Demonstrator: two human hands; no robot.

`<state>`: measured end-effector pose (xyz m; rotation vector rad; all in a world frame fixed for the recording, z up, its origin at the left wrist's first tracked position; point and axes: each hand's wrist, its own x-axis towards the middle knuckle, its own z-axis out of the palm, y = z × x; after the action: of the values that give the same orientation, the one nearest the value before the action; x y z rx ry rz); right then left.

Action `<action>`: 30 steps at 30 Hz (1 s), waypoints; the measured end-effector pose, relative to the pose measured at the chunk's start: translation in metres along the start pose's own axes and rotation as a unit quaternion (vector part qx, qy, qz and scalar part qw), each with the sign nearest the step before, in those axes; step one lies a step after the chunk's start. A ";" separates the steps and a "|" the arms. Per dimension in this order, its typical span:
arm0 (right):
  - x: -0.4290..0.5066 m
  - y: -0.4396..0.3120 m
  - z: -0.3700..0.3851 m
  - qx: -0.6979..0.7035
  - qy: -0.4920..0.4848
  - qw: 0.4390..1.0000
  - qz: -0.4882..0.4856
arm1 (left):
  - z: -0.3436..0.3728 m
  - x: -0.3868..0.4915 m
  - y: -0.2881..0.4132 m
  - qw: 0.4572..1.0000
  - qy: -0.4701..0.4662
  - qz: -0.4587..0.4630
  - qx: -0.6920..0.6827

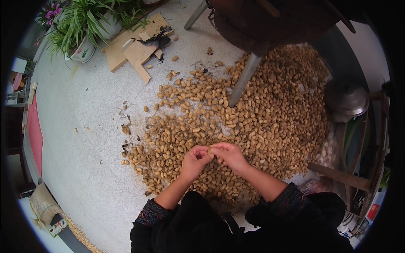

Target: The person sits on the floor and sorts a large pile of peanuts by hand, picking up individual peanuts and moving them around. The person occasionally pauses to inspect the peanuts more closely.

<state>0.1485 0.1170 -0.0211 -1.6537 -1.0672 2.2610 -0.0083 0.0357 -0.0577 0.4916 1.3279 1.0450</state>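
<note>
My left hand (195, 161) and my right hand (231, 158) meet over a broad spread of unshelled peanuts (269, 117) on the speckled grey floor. Between the fingertips of both hands is a small brownish thing, apparently a peanut (209, 151), mostly hidden by the thumbs and fingers. Bits of stem and dirt lie among the pods, which reach close to my knees.
A metal leg (245, 79) of a dark, rusty round vessel (253, 22) stands among the peanuts. Wood board pieces (139, 53) and potted spider plants (84, 50) are at the upper left. At right are a lidded metal pot (348, 98) and a wooden chair frame (340, 177).
</note>
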 end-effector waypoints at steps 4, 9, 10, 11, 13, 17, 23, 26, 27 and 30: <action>0.005 0.009 -0.005 0.008 -0.021 1.000 -0.009 | 0.001 -0.001 -0.002 1.000 0.009 0.019 0.024; 0.001 0.011 -0.005 0.023 -0.024 0.999 -0.031 | 0.001 -0.001 -0.003 0.998 0.014 0.022 0.053; 0.001 0.013 -0.005 -0.002 -0.024 0.998 -0.060 | 0.001 -0.002 -0.003 0.998 0.014 0.023 0.058; 0.003 0.017 -0.003 -0.027 -0.024 0.995 -0.089 | 0.001 -0.003 -0.002 0.995 0.015 0.025 0.095; 0.009 0.023 -0.004 -0.068 -0.013 0.988 -0.137 | 0.003 -0.004 0.003 0.985 0.019 0.028 0.171; 0.021 0.028 -0.010 -0.080 0.020 0.989 -0.123 | 0.014 -0.010 0.011 0.982 0.018 0.051 0.181; 0.009 0.016 -0.006 0.002 -0.002 1.000 -0.019 | 0.011 -0.009 0.010 0.973 0.052 0.068 0.215; 0.004 0.011 -0.006 0.012 -0.023 1.000 0.005 | 0.011 -0.008 0.010 0.973 0.051 0.080 0.212; 0.003 0.010 -0.006 0.026 -0.027 0.999 0.008 | 0.012 -0.008 0.010 0.978 0.055 0.080 0.186; 0.005 0.014 -0.007 0.061 -0.012 0.998 0.025 | 0.012 -0.005 0.009 0.993 0.034 0.065 0.095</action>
<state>0.1571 0.1121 -0.0350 -1.6259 -0.8842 2.3323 0.0007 0.0391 -0.0443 0.6983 1.4803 1.0536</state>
